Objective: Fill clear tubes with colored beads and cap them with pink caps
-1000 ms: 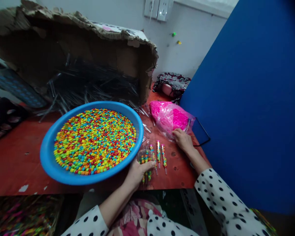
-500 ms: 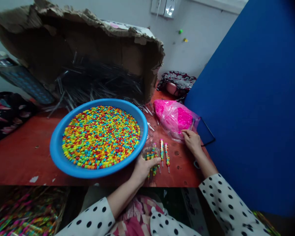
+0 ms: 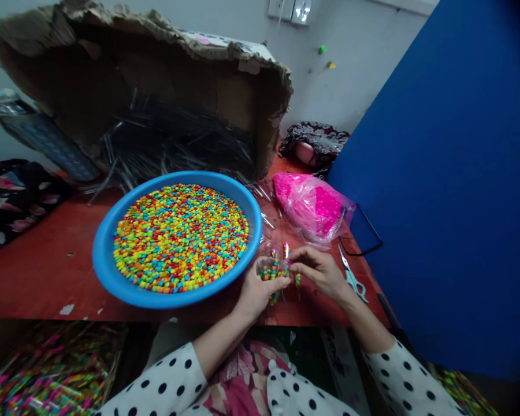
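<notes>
My left hand [image 3: 257, 292] is closed around a bundle of clear tubes filled with coloured beads [image 3: 271, 270], held just past the near rim of a blue basin [image 3: 108, 271] heaped with coloured beads [image 3: 182, 234]. My right hand [image 3: 321, 271] has come beside it, fingers pinched at the top of the bundle, on something small I cannot make out. Two filled tubes [image 3: 286, 251] lie on the red table [image 3: 39, 271] behind the hands. A clear bag of pink pieces [image 3: 314, 205] lies behind my right hand.
Scissors [image 3: 351, 277] lie to the right of my right hand. A torn cardboard box [image 3: 147, 98] full of empty clear tubes stands behind the basin. A blue panel [image 3: 450, 185] walls off the right side. A dark floral bag [image 3: 314, 144] sits at the back.
My right hand left the pink bag and moved left to meet my left hand at the tube bundle. Scissors that the hand had covered now show. The view shifted slightly.
</notes>
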Tool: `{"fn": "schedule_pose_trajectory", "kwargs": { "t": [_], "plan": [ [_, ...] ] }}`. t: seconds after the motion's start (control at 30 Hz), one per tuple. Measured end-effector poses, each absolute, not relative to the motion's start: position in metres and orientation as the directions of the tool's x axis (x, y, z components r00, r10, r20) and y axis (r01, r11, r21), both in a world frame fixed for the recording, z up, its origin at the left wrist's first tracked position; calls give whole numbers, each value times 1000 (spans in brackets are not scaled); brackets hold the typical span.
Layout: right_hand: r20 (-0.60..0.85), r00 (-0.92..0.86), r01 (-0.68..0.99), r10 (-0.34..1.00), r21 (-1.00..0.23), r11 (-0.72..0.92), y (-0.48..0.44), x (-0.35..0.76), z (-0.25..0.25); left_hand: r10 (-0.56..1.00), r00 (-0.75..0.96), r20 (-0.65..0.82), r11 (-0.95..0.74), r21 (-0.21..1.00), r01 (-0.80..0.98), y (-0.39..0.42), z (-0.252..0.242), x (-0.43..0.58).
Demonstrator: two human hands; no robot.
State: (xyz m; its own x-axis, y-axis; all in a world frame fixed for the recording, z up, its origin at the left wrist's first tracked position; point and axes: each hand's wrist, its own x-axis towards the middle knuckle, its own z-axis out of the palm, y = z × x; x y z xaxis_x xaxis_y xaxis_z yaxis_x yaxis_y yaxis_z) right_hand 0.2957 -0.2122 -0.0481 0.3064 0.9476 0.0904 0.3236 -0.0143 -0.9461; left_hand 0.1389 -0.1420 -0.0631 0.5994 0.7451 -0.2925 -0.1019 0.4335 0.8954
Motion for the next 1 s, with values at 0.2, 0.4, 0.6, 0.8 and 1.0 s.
{"fn": "schedule_pose_trajectory", "kwargs": {
  "t": [0.2, 0.4, 0.6, 0.8, 1.0],
  "plan": [
    [72, 299, 174, 951, -985, 20, -208, 299, -58, 721, 628, -291, 441, 893, -93, -141, -65, 138],
    [-74, 372, -75, 925, -996, -49, -207, 291, -79, 725, 621, -299, 448, 889, -95, -141, -63, 137],
    [0, 371, 139, 929, -989, -55, -209, 293, -64, 757, 606, -245, 342, 939, -48, -141, -69, 137],
    [123, 256, 353, 959, -935, 26, -209, 291, -53, 749, 619, -235, 315, 949, -21, -141, -69, 137],
    [321, 223, 522, 920, -837, 166, -214, 287, -53, 732, 607, -311, 452, 887, -91, -143, -63, 138]
  ]
}}
